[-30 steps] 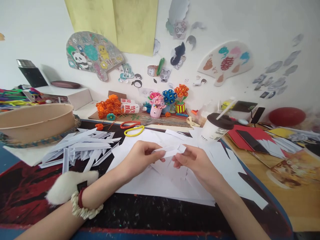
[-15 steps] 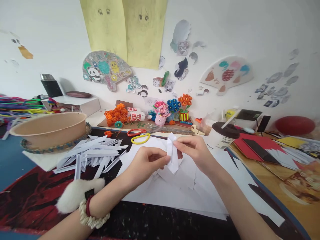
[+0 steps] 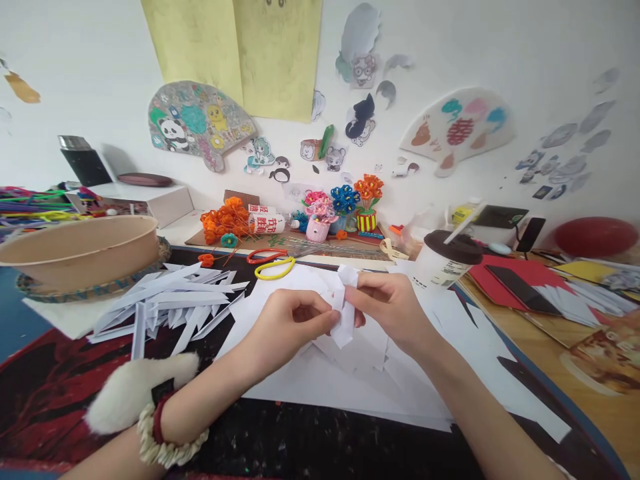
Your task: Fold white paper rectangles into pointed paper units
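Observation:
Both hands meet over the middle of the table, pinching a small folded strip of white paper (image 3: 344,319) that stands upright between them. My left hand (image 3: 290,323) grips its left side with curled fingers. My right hand (image 3: 393,303) pinches its upper right part. Under the hands lie loose white paper sheets (image 3: 360,380). A heap of folded white paper strips (image 3: 170,303) rests to the left. My left wrist wears a shell bracelet with a white fluffy ball (image 3: 133,393).
A tan bowl (image 3: 80,250) stands at the far left. Yellow and red scissors (image 3: 273,263) lie behind the sheets. A lidded cup with a straw (image 3: 443,263) stands to the right, near red paper (image 3: 520,280). Pipe-cleaner flowers (image 3: 345,207) line the wall.
The paper strip went from lying flat between my hands to standing upright. My right hand rose to pinch its top, then both hands dropped slightly.

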The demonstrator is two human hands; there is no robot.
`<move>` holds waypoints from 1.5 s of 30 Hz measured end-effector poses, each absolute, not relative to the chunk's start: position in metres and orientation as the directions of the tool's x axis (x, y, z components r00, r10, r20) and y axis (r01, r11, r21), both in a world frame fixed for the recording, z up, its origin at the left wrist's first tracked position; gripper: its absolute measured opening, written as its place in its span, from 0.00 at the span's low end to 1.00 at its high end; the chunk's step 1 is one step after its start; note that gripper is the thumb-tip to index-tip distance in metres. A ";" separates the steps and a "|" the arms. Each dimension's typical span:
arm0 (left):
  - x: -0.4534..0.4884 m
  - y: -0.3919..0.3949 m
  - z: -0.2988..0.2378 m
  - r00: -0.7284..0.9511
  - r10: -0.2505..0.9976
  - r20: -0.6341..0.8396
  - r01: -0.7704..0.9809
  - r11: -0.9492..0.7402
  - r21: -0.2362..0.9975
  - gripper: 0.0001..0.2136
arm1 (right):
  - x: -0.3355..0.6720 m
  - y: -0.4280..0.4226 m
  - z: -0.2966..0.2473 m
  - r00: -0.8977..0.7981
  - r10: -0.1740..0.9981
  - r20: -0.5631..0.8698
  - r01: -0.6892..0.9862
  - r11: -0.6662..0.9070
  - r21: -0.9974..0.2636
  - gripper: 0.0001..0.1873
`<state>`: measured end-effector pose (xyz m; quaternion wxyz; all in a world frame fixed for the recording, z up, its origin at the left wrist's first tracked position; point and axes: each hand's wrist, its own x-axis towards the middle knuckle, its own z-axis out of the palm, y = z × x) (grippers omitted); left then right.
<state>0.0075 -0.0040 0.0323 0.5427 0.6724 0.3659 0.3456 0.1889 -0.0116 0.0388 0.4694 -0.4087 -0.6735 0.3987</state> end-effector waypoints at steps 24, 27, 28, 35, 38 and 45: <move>0.008 -0.008 0.033 0.519 0.853 0.056 0.179 -0.173 0.969 0.09 | 0.187 -0.010 0.030 -0.151 0.949 0.278 0.077 0.292 -0.953 0.11; 0.009 -0.009 0.034 0.574 0.819 0.015 0.129 -0.109 0.986 0.09 | 0.189 -0.009 0.029 -0.146 0.949 0.280 0.055 0.291 -0.955 0.10; 0.008 -0.009 0.034 0.588 0.809 0.002 0.124 -0.093 0.988 0.09 | 0.189 -0.009 0.029 -0.139 0.949 0.283 0.052 0.292 -0.955 0.10; 0.008 -0.010 0.031 0.595 0.804 -0.013 0.110 -0.065 0.992 0.08 | 0.188 -0.010 0.031 -0.118 0.954 0.274 0.023 0.279 -0.960 0.10; 0.009 -0.010 0.031 0.586 0.810 -0.018 0.117 -0.063 0.991 0.09 | 0.188 -0.010 0.030 -0.112 0.958 0.265 0.026 0.270 -0.963 0.10; 0.006 -0.004 0.033 0.494 0.866 0.075 0.236 -0.217 0.947 0.11 | 0.192 -0.008 0.033 -0.100 0.968 0.231 0.026 0.234 -0.972 0.10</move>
